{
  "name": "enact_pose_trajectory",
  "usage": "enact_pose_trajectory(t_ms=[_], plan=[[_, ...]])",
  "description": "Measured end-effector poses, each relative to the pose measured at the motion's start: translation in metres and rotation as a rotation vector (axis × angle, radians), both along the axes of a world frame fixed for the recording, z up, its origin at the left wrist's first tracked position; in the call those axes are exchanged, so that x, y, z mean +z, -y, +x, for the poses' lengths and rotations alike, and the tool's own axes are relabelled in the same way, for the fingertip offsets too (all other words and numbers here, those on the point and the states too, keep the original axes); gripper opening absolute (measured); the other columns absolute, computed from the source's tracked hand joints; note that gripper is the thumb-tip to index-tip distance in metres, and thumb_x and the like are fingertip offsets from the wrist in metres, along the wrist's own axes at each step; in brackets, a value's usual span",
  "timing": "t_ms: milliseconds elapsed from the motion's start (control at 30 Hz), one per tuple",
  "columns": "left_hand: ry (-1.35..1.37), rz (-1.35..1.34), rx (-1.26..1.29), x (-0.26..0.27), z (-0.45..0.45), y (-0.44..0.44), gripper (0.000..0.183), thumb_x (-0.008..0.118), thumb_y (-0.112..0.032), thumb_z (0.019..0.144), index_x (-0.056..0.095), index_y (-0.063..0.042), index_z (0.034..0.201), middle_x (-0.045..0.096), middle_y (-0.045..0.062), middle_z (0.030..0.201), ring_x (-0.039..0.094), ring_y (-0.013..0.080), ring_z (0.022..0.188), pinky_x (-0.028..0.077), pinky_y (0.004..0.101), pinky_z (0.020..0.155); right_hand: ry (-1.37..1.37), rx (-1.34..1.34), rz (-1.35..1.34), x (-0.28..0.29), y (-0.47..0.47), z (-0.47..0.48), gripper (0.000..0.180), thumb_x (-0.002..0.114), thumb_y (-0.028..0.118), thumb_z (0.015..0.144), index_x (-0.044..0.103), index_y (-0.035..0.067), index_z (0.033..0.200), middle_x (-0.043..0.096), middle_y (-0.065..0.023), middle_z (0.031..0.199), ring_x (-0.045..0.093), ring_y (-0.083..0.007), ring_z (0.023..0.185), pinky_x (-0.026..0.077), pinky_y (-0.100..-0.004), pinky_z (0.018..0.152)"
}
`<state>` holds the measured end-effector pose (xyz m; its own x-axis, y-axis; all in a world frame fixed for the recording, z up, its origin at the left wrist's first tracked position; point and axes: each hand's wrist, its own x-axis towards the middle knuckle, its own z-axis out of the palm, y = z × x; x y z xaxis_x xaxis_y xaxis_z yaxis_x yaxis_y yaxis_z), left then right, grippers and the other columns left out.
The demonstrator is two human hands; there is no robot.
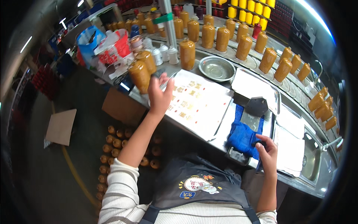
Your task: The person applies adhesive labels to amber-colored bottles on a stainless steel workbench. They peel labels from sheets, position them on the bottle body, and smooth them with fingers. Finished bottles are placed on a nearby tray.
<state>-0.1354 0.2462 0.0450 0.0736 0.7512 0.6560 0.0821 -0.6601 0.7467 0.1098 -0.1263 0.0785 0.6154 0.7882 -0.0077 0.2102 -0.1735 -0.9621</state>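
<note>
My left hand (160,96) is raised over the left edge of a white decal sheet (207,112), thumb and fingers curved. A dark grey, blurred thing (159,73) shows at its fingertips; whether it is held is unclear. The sheet bears rows of gold characters and small red marks. At the right, my right hand (268,152) has thumb and forefinger around a small black object (258,143), beside a blue cloth (242,137). This cloth drapes over a metal stand with a dark angular plate (256,106). Two brown glazed bottles (139,76) stand just left of my left hand.
A steel basin (217,69) lies behind the sheet, near a lone brown bottle (187,54). Many brown bottles line the curved conveyor (254,64). White sheets (289,148) and a sink (310,159) are at right. Plastic bags (112,46) sit at left; more bottles stand on the floor (81,156).
</note>
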Motion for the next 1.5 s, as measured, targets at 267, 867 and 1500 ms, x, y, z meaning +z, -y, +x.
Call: enact_pose_trajectory(t_ms=[267,867,1500], plan=[[-0.552,-0.090,0.469,0.017,0.183,-0.179,0.101,0.089,-0.056,0.063,0.044,0.002,0.132,0.043,0.033,0.141,0.043,0.0475,0.131,0.038,0.0532,0.109,-0.055,-0.232,0.060,-0.013,0.032,0.043,0.034,0.066,0.001,0.088,0.065,-0.004,0.122,0.068,-0.0072,0.095,0.063,-0.0106,0.086,0.048,-0.0222,0.078],[0.069,-0.628,-0.755,0.087,0.103,0.014,0.071,0.074,-0.042,0.083,0.052,0.003,0.133,0.059,0.023,0.132,0.064,0.0318,0.113,0.052,0.0397,0.099,0.128,0.067,-0.025,-0.005,-0.027,0.035,0.077,0.081,0.013,0.080,0.047,0.006,0.149,0.066,-0.0089,0.106,0.055,-0.0123,0.074,0.047,-0.0265,0.066],[-0.327,-1.073,-1.188,0.004,0.230,0.166,0.075,0.080,-0.036,0.086,0.028,0.002,0.125,0.058,0.020,0.121,0.061,0.0222,0.112,0.054,0.0353,0.094,0.501,-0.082,-0.269,-0.028,0.019,0.008,0.104,0.084,0.015,0.068,0.033,0.016,0.159,0.054,-0.0185,0.096,0.061,-0.0363,0.080,0.052,-0.0411,0.069]])
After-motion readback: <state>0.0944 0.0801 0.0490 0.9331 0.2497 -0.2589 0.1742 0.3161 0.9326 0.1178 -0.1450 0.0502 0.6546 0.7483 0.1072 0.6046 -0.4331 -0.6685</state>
